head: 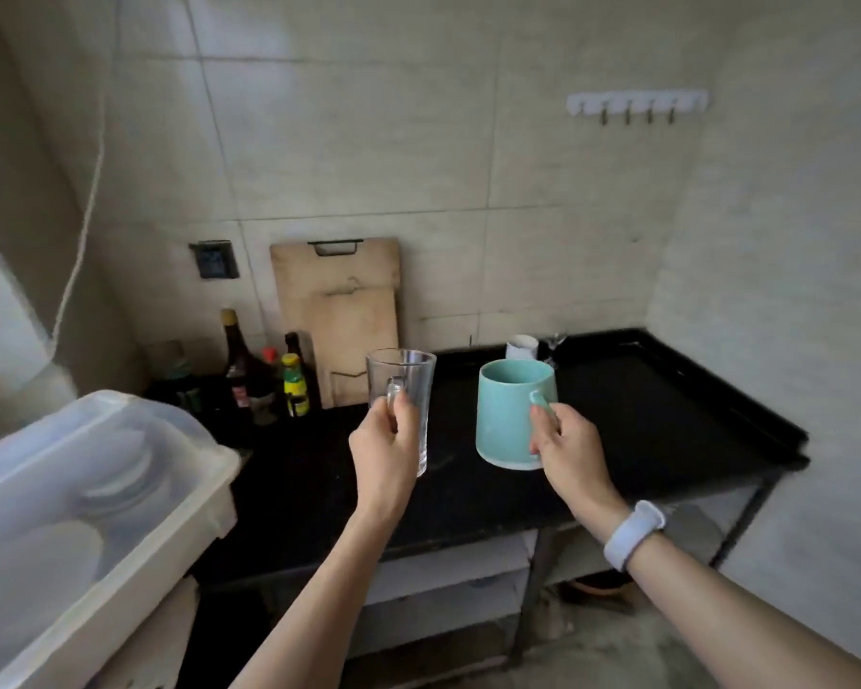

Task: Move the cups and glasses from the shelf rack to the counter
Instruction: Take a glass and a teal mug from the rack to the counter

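Fingers, left hand: curled shut through and around the handle of the glass mug, thumb on the upper side.
Fingers, right hand: closed on the handle of the teal mug.
Position of carried items: both upright, side by side, held in the air above the black counter, not touching it.
Handling, glass mug: rigid, smooth, breakable; likely slippery on the wall, so the handle is the correct hold.
Handling, teal mug: ceramic by appearance, probably the heavier item; chips on hard contact. Hold by handle, set down base-first.
Items already on counter: white cup and a small stemmed glass near the back wall; the stemmed glass is dim and hard to resolve.
Surroundings: cutting boards leaning on the tiles, bottles at left, plastic dish bin at lower left.
Task state: set-down not yet done.
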Available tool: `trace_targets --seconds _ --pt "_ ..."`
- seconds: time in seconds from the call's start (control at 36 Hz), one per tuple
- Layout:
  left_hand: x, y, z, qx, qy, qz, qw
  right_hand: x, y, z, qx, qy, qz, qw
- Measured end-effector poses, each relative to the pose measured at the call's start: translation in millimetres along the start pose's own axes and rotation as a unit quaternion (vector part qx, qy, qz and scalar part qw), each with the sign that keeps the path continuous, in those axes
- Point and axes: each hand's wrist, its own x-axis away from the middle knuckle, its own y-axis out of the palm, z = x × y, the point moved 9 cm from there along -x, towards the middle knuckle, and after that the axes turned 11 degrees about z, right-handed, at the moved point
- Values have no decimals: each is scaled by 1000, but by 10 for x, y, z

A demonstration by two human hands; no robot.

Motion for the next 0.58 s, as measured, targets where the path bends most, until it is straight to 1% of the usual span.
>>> trace_targets --seconds 0.17,0.25,0.33,0.47,0.58 --pt "-404 889 -520 10 -48 -61 997 -658 113 427 21 46 18 999" --pt "-494 1288 -778 14 -67 -83 994 -934 157 734 32 71 23 997" --pt "-522 1726 -1079 19 -102 -128 986 -1212 237 1088 39 94 24 995" --pt "-599 2458 -1664 -17 -134 -198 971 -1730 509 1775 38 142 6 989" --pt "-710 3032 -2215 -59 -155 -226 960 -2233 855 2380 31 178 -20 983"
